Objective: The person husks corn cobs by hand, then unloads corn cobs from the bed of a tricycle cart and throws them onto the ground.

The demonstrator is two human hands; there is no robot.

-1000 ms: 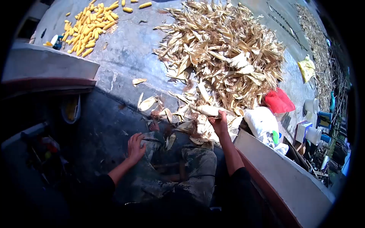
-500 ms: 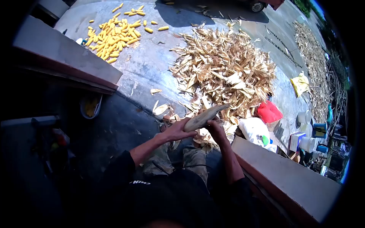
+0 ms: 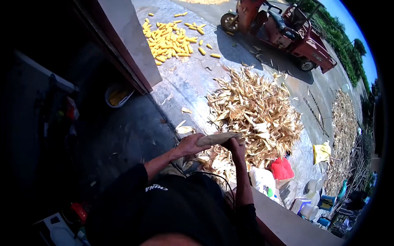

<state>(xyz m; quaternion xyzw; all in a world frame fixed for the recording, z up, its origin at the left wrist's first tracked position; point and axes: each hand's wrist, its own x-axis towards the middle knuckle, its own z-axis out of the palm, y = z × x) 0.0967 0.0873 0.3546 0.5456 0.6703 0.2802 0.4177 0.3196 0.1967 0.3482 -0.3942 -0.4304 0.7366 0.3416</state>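
Your left fingers [image 3: 195, 139] grip one end of the husk-covered ear [image 3: 214, 139], your right fingers [image 3: 231, 144] near the other, seemingly steadying it, the husk pile [image 3: 258, 110] beyond them.

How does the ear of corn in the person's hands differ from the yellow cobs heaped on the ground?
The held ear looks pale and unhusked, while the heaped cobs are bare and bright yellow. The held ear is up off the ground, gripped by the left hand and right hand; the heaped cobs lie loose on it. Both are long and narrow.
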